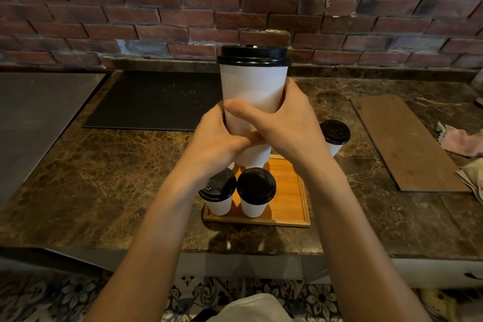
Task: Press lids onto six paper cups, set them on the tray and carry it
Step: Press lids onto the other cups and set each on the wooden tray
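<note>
A white paper cup (252, 83) with a black lid is held up in the air over the counter. My left hand (217, 136) and my right hand (282, 123) both grip its lower body, fingers wrapped round it. Below them an orange wooden tray (287, 191) lies on the counter. Two lidded white cups stand at the tray's front left, one on the left (218, 191) and one on the right (256, 192). Parts of other cups behind them are hidden by my hands. Another lidded cup (334, 136) stands on the counter, right of the tray.
The brown marble counter (104, 178) runs to a brick wall. A black mat (156, 102) lies at the back left, a wooden board (407, 144) at the right, with crumpled cloths (462, 141) beyond it. The counter's front edge is close to me.
</note>
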The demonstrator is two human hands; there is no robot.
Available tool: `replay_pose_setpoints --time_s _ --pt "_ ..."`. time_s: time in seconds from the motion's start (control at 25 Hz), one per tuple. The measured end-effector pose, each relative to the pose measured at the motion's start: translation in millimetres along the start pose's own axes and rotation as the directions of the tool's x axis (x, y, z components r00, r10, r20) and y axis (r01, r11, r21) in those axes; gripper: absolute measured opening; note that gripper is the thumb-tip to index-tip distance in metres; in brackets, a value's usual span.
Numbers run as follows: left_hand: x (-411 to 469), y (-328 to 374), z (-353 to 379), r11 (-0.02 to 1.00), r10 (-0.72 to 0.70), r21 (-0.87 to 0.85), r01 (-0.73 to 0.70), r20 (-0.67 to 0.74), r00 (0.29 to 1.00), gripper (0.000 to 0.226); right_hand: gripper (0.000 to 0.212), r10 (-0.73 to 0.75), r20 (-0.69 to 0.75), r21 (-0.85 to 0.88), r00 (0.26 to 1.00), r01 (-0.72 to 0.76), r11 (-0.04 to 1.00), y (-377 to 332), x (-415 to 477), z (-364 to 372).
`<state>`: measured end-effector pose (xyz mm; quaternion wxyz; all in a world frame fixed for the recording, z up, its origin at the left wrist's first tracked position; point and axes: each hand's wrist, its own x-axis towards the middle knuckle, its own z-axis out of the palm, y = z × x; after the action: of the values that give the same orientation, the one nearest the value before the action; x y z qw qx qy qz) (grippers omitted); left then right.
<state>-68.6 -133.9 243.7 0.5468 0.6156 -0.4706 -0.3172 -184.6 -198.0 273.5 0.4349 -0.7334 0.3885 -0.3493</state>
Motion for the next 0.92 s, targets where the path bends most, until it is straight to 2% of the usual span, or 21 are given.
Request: replay_pose_setpoints --time_s 0.12,0.28,0.52,0.72,0.8,0.92 --pt "-0.5 0.6 0.2 1.0 -0.007 0.022 0.007 -0.004 1.0 0.049 0.073 -0.005 -0.012 -0.003 1.0 0.005 1.0 0.2 0.6 -0.8" --pt "-1.1 5.3 -3.4 1.0 0.002 0.027 -0.003 0.013 1.0 0.052 0.068 -0.008 0.037 0.099 0.999 0.005 0.995 0.0 2.2 -9.1" --pt "-0.8 10.1 -6.2 1.0 0.019 -0.026 -0.016 0.106 0.994 0.057 0.067 -0.032 0.117 0.215 0.993 0.006 0.977 1.1 3.5 -15.3" --pt "-3.2 9.6 -13.8 0.992 0.026 -0.124 0.006 0.253 0.967 0.052 0.059 -0.026 0.207 0.327 0.978 -0.044 0.944 2.7 3.3 -19.7" --pt "-4.0 8.7 -15.8 0.989 0.039 -0.148 0.006 0.297 0.954 0.048 0.055 -0.04 0.251 0.332 0.967 -0.048 0.942 3.0 2.3 -21.9" --pt "-4.2 5.7 -15.4 0.989 0.046 -0.146 -0.007 0.27 0.962 0.048 0.056 -0.051 0.278 0.309 0.959 -0.039 0.95 1.7 2.4 -22.3"
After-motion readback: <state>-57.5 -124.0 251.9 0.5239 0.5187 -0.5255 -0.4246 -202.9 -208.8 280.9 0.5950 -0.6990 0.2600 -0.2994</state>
